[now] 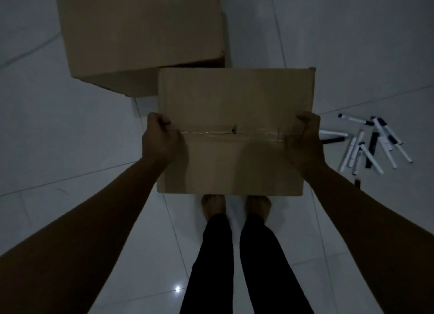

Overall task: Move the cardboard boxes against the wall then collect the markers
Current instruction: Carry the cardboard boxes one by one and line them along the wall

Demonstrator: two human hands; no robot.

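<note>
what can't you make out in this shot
Head view, the only one:
- Fingertips of left hand and right hand: curled over the sides of the held box, so the grip underneath is hidden.
- Larger box: top cut off by the frame edge.
- Markers: count unclear, overlapping and dim.
- Wall: not identifiable.

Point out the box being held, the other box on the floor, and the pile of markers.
held box (234,102): head view, on its top face above the tape seam.
larger box (141,31): head view, on the middle of its top.
markers (373,144): head view, on a marker amid the scattered pile.
</note>
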